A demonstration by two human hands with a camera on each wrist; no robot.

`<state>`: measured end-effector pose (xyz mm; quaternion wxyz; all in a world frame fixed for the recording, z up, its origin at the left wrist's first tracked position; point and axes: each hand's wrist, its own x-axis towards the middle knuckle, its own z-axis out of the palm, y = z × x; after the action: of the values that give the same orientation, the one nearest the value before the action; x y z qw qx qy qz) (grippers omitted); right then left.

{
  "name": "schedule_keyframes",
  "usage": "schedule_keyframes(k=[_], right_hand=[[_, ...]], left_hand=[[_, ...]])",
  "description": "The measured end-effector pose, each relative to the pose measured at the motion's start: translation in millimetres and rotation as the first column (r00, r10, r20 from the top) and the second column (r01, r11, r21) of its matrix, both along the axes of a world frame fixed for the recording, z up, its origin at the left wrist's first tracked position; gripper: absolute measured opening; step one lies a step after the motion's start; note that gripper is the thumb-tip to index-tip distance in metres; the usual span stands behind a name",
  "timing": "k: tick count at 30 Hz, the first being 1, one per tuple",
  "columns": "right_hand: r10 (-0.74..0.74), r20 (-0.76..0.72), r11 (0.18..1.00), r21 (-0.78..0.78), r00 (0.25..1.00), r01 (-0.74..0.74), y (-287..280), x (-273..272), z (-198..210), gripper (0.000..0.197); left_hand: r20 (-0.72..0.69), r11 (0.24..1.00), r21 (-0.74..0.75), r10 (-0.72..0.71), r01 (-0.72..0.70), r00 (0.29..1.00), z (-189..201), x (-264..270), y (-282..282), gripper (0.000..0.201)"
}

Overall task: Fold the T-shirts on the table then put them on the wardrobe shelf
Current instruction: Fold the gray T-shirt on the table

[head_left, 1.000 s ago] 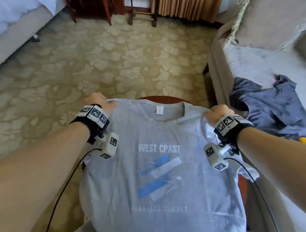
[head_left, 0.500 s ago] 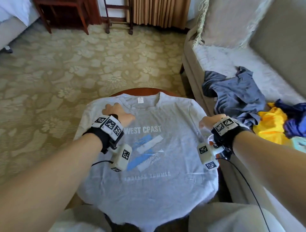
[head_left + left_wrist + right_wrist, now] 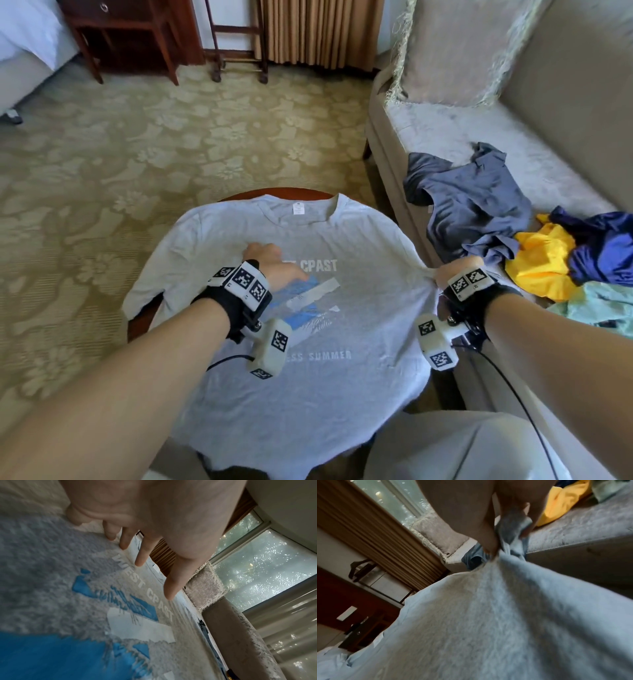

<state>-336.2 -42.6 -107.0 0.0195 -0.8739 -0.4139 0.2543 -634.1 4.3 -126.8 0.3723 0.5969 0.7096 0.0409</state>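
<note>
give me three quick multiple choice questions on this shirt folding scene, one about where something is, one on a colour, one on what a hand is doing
1. Where does the dark grey-blue shirt lie?
A. on the sofa
B. on the carpet
C. on the bed

2. What colour is the T-shirt spread on the round table?
A. yellow
B. light grey
C. navy

3. What is the right hand doing?
A. resting flat
B. hanging free
C. gripping the T-shirt's edge

Answers:
1 A, it lies crumpled on the seat of the sofa.
2 B, grey cloth with blue print.
3 C, the right wrist view shows bunched cloth between thumb and fingers.
</note>
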Motion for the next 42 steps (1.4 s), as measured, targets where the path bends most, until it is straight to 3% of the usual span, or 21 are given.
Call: schedule_keyframes(k=[1, 2, 5, 8, 10, 14, 15, 17, 19, 21, 22, 25, 29, 33, 37, 39, 42], right_hand=[[-0.073, -0.048, 0.997, 0.013, 0.996, 0.073, 3.3, 0.4, -0.8, 0.007], [-0.148, -0.105, 0.985, 0.068, 0.983, 0.156, 4.3, -2.6, -0.7, 0.022], [-0.113, -0.030, 0.993, 0.021, 0.993, 0.114, 27.6, -18.3, -10.8, 0.062], [0.040, 0.099, 0.999, -0.024, 0.994, -0.038, 30.1, -56.9, 0.3, 0.072], [0.180, 0.058, 0.983, -0.055, 0.982, -0.177, 31.4, -86.3, 5.0, 0.080], [0.355, -0.041, 0.920, -0.161, 0.934, -0.357, 32.4, -137.2, -14.5, 0.100], [0.394, -0.045, 0.903, -0.169, 0.918, -0.395, 30.3, -148.6, -18.0, 0.104], [0.436, -0.034, 0.883, -0.176, 0.899, -0.435, 24.5, -164.8, -23.0, 0.106], [0.439, -0.021, 0.882, -0.182, 0.898, -0.435, 20.1, -177.8, -23.0, 0.110], [0.438, -0.018, 0.883, -0.181, 0.899, -0.433, 19.6, -190.3, -21.4, 0.119], [0.453, -0.014, 0.877, -0.172, 0.891, -0.448, 20.4, -200.2, -18.6, 0.121], [0.529, -0.044, 0.839, -0.124, 0.847, -0.530, 26.8, -234.9, -14.2, 0.122], [0.660, -0.090, 0.737, -0.116, 0.746, -0.666, 28.5, -286.2, -9.9, 0.118], [0.753, -0.100, 0.638, -0.126, 0.650, -0.759, 23.5, -322.7, -12.6, 0.115], [0.839, -0.068, 0.529, -0.125, 0.540, -0.839, 12.9, -341.4, -22.0, 0.105], [0.866, -0.064, 0.484, -0.137, 0.496, -0.864, 6.0, -348.3, -28.4, 0.104], [0.875, -0.055, 0.471, -0.139, 0.481, -0.871, 0.9, -356.4, -36.0, 0.109]], left_hand=[[0.011, 1.000, 0.008, 0.016, -0.016, 1.000, -0.5, 0.9, 0.0, 0.087], [0.021, 0.999, 0.016, 0.041, -0.041, 0.999, -2.8, 0.0, -0.1, 0.085], [0.032, 0.987, 0.075, 0.137, -0.140, 0.990, -5.3, -13.3, -1.1, 0.082], [-0.139, 0.970, 0.108, 0.234, -0.220, 0.962, -5.2, -44.0, 1.3, 0.092], [-0.253, 0.958, 0.049, 0.287, -0.284, 0.924, -5.7, -69.8, 0.5, 0.106], [-0.276, 0.938, -0.071, 0.310, -0.341, 0.910, -20.4, -122.5, -10.4, 0.119], [-0.258, 0.939, -0.054, 0.315, -0.339, 0.913, -19.3, -129.2, -15.0, 0.120], [-0.067, 0.904, -0.037, 0.424, -0.427, 0.903, -27.5, -146.4, -13.6, 0.124], [0.166, 0.821, -0.125, 0.571, -0.557, 0.804, -34.4, -167.6, -9.4, 0.122], [0.290, 0.780, -0.217, 0.626, -0.587, 0.724, -50.8, -193.8, -3.0, 0.104], [0.330, 0.773, -0.228, 0.633, -0.592, 0.700, -40.5, -198.8, -9.0, 0.089], [0.399, 0.780, -0.243, 0.622, -0.576, 0.674, -23.8, -207.7, -24.0, 0.049], [0.529, 0.709, -0.410, 0.697, -0.573, 0.484, -27.8, -210.9, -42.1, 0.047], [0.627, 0.688, -0.533, 0.712, -0.493, 0.316, -29.8, -217.4, -54.0, 0.043], [0.673, 0.653, -0.563, 0.718, -0.507, 0.178, -31.7, -230.5, -50.4, 0.041], [0.698, 0.661, -0.553, 0.700, -0.507, 0.152, -30.4, -235.0, -47.1, 0.036], [0.706, 0.667, -0.521, 0.687, -0.533, 0.170, -20.6, -238.0, -45.1, 0.025]])
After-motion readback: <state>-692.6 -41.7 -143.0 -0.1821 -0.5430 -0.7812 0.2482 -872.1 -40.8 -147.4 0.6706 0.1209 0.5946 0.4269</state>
